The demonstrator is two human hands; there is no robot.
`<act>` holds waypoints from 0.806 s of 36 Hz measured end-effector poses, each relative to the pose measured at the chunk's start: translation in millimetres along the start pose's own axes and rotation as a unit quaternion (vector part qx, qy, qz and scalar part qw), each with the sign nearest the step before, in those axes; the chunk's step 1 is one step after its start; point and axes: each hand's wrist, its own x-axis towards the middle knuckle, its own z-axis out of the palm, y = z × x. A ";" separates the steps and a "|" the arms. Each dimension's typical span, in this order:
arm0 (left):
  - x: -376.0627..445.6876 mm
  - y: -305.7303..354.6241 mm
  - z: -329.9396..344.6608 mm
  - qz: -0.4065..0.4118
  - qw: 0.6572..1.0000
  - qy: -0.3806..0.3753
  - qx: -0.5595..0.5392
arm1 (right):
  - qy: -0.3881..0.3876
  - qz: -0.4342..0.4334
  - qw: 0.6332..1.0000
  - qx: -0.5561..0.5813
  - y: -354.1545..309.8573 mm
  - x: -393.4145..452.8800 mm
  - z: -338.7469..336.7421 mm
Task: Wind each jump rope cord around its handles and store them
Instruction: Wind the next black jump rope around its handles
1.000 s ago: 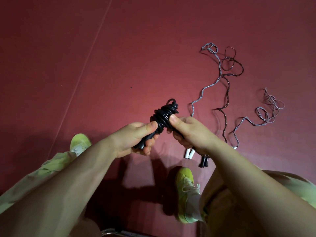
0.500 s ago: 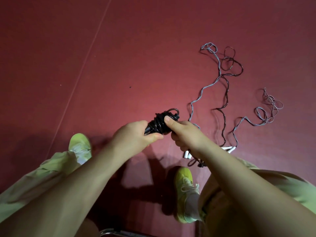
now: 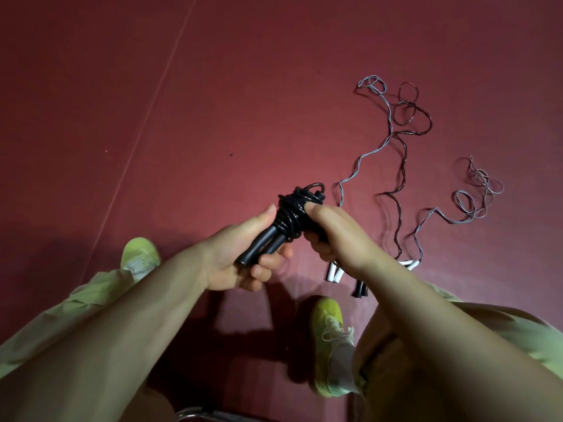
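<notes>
Both hands up over the dark red floor [image 3: 213, 102], working one black jump rope with glossy cord wound round its two black handles [image 3: 286, 222]. Left hand [image 3: 240, 257] grips the two handles side by side from below, fingers curled under them, thumb stretched up along the wound cord. Right hand [image 3: 332, 236] clamps the coil from the right, thumb pressed on top of the windings, other fingers curled beneath. A small free loop of cord sticks out at the far end of the coil. Bundle is held in the air, not touching the floor, tilted with handle butts toward the person.

On the floor to the right, unwound: a grey jump rope with thin kinked cord and white handles [image 3: 359, 159], handles lying together just past the right wrist; a dark maroon jump rope with thin wavy cord and black handles [image 3: 402, 166], its handles near the right shoe, cord running up to loose loops at the far end, crossing the grey one there. A second greyish thin cord in a loose tangle [image 3: 475, 193] lies further right, trailing back to another white handle partly hidden by the right forearm.

Lime-green lace-up shoes: left shoe [image 3: 140, 254], right shoe [image 3: 330, 345]. Pale green trousers [image 3: 76, 309] on both legs. Chrome tube [image 3: 195, 414] at bottom edge, cannot tell what it belongs to.
</notes>
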 end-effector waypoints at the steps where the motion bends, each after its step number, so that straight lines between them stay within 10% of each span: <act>1: 0.9 -0.6 -0.5 0.002 1.000 0.020 0.016 | -0.005 0.009 1.000 -0.012 -0.3 -0.7 -0.6; 24: 24.6 -8.7 -13.6 0.107 0.947 0.265 0.147 | 0.100 0.072 0.975 -0.183 7.8 3.4 4.3; 29: 25.3 -11.0 -20.6 0.151 0.876 0.358 0.284 | 0.069 0.064 0.989 -0.113 10.6 5.1 8.9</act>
